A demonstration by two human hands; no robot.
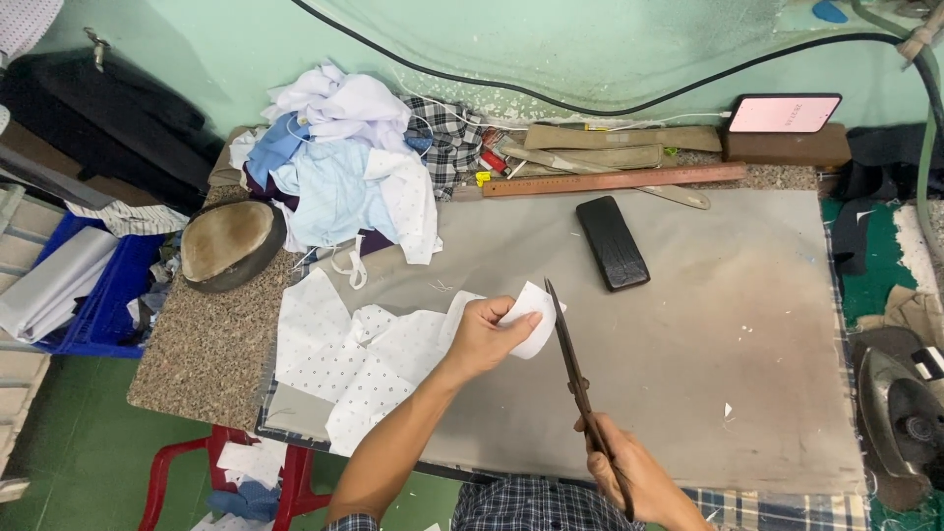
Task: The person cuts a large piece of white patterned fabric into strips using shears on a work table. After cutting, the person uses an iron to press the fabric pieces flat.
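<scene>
My left hand (484,337) pinches a small white piece of fabric (532,317) above the grey padded table top (747,324). My right hand (629,472) grips the handles of long dark scissors (571,356), whose blades point away from me and meet the right edge of the white piece. Under my left forearm lie several white dotted fabric pieces (359,359), spread flat on the table's left part.
A pile of white, blue and plaid cloth (344,157) sits at the back left beside a rounded pressing pad (226,244). A black block (612,242), a wooden ruler (615,181) and a phone (784,113) lie further back. An iron (900,403) rests at the right; a blue crate (93,295) stands left.
</scene>
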